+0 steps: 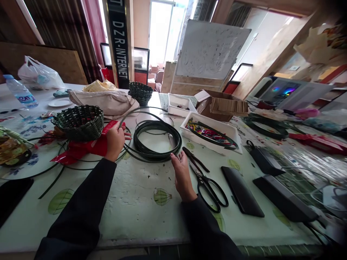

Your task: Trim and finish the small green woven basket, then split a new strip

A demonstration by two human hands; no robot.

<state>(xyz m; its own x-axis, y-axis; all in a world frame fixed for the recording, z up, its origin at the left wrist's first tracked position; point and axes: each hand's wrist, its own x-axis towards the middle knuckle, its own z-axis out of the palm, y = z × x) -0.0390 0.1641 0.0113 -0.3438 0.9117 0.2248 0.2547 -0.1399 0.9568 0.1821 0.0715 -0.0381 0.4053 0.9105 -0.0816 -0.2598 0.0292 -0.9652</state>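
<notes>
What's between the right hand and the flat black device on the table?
Black-handled scissors: in the head view, their handle loops lie between the right hand and the flat black device.

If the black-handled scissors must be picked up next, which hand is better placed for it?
Probably the right hand: it is just beside the scissors, while the left hand is farther away, near the red plastic.

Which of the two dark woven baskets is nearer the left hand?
The front basket, just left of the left hand; the other basket stands farther back, beside the beige bag.
</notes>
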